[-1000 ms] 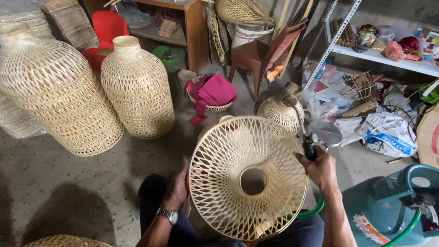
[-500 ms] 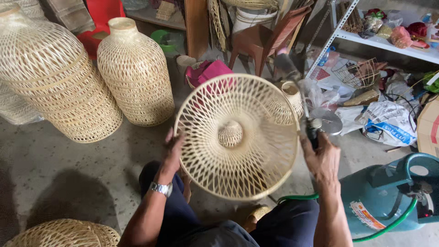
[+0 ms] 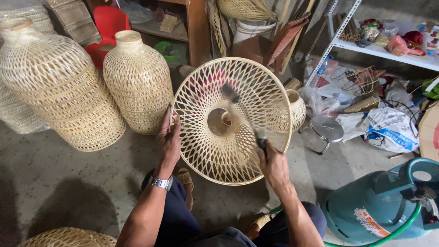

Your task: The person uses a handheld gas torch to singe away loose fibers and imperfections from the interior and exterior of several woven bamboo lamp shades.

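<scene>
Woven lampshade (image 3: 231, 121), tipped more upright than a moment ago, is gripped at its rim by left hand (image 3: 170, 139) fingers, while right hand (image 3: 273, 165), fingers closed, has brought a dark torch (image 3: 249, 116) inside it.

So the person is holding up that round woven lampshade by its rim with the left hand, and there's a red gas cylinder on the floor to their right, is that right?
Not quite: the gas cylinder is teal green, not red, as the head view shows. The rest holds: the left hand grips the rim of the round woven lampshade, and the cylinder stands on the floor to the person's right.
</scene>
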